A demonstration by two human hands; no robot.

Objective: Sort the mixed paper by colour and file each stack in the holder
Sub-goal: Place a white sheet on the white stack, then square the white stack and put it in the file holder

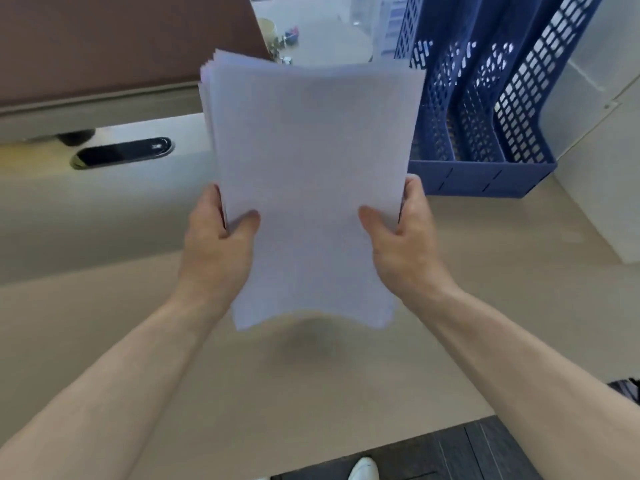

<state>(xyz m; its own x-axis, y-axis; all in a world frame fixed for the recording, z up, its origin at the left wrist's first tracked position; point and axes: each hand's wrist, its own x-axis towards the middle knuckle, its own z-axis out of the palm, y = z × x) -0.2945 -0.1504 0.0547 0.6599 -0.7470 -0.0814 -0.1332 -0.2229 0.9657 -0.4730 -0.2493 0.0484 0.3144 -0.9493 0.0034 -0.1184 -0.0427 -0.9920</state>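
A stack of white paper (311,174) is held upright above the beige desk (138,306), its sheets slightly fanned at the top left corner. My left hand (218,237) grips the stack's left edge, thumb on the front. My right hand (405,233) grips the right edge the same way. The blue mesh file holder (485,140) stands to the right of the stack, at the desk's back right; what lies in its slots is hard to make out. The stack's bottom edge sags free above the desk.
A black oval cable grommet (121,152) is set in the desk at the left. A brown partition (121,39) rises behind the desk. A white wall or cabinet (602,168) stands right of the holder. Dark floor and a white shoe (363,469) show below the desk's front edge.
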